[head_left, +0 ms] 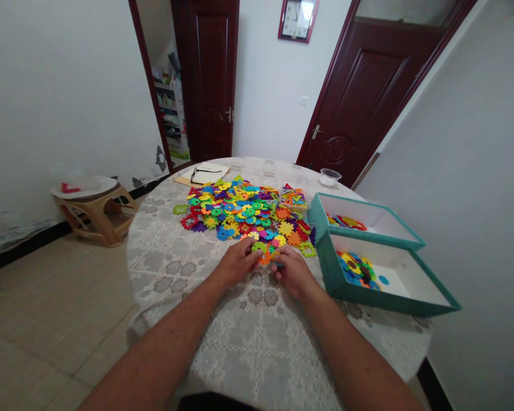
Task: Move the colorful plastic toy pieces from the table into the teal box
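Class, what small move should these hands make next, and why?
Probably a gentle squeeze inward: the left hand and right hand face each other with bright toothed pieces between them, though whether those pieces interlock is too small to tell.

Bare hands: there were two, a left hand (240, 260) and a right hand (293, 271).
Heap of multicoloured plastic gear-shaped pieces (240, 208): one; its overlapping pieces, perhaps well over a hundred, were too jumbled from this angle to count.
Open teal boxes with white insides: two, a near box (377, 298) and a far box (320, 218), with one cluster of pieces in each.
Clear plastic containers: two were in sight, one filled container (294, 208) and one round tub (330, 176).
Black-framed glasses (193, 174): one pair.
Round table with a grey-and-white patterned cloth (235, 337): one.
Tan plastic stool (107, 216): one.
Dark-red panelled doors (208, 85): two.
Red-framed wall clock (297, 20): one.
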The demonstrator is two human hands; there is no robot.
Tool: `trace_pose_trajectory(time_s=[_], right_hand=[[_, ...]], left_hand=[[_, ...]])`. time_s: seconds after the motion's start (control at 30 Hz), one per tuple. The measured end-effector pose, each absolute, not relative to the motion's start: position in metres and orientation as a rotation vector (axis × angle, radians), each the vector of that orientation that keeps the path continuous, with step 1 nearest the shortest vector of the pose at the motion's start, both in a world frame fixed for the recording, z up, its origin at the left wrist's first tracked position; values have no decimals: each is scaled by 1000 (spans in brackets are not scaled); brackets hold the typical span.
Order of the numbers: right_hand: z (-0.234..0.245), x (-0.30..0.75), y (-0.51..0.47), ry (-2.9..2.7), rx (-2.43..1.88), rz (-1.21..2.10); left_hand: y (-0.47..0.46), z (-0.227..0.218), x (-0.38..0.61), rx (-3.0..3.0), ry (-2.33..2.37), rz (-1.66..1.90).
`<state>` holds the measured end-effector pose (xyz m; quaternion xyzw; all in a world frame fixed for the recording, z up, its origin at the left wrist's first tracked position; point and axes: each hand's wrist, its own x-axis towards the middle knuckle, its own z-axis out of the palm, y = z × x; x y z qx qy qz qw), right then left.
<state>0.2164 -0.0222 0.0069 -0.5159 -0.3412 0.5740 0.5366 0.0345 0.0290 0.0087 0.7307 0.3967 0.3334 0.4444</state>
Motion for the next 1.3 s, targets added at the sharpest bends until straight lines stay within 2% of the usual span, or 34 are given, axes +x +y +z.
trace_pose_trajectory(time_s=[0.13, 0.43, 0.67, 0.93, 1.13, 1.2, 1.3], right_hand=[[8, 212, -24, -660, -1058, 1649], [7, 213, -25, -574, -1015, 1762], [6, 216, -27, -604, -957, 1750], [17, 214, -29, -760, -969, 1668], [46, 222, -34, -888, -1098, 1409], [62, 237, -42, -973, -1140, 1193], [83, 269, -57, -1024, -1293, 701]], left_hand=[[27, 5, 36, 1992, 1046, 830], [27, -10, 38, 2316, 1001, 909], [24, -7, 36, 2500, 754, 750], [19, 4, 32, 2436, 642, 865], [32, -3, 30, 2363, 963, 1181], [37, -5, 28, 2384, 1053, 1286], [41, -8, 27, 2450, 1151, 1350]])
